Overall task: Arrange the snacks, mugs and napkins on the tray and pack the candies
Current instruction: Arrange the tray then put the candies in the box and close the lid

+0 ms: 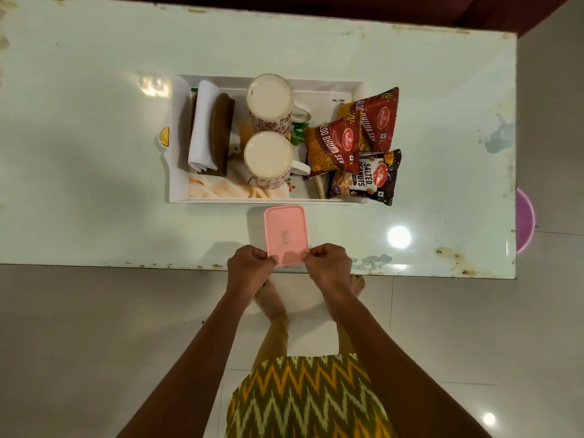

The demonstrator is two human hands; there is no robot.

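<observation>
My left hand [251, 263] and right hand [328, 262] pinch the near corners of the pink rectangular plastic lid [286, 233], fingers clamped on it, at the pale glossy bench's [94, 153] near edge, just before the white rectangular tray [177, 197] holding mugs, napkins and snacks.

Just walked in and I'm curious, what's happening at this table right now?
A person stands at the near edge of a glass table, pinching the near corners of a pink lidded box with the left hand and the right hand. Just beyond it, a white tray already holds a napkin holder, two mugs, and three snack packets at its right end. No candies are visible; the box's lid is on.
</observation>
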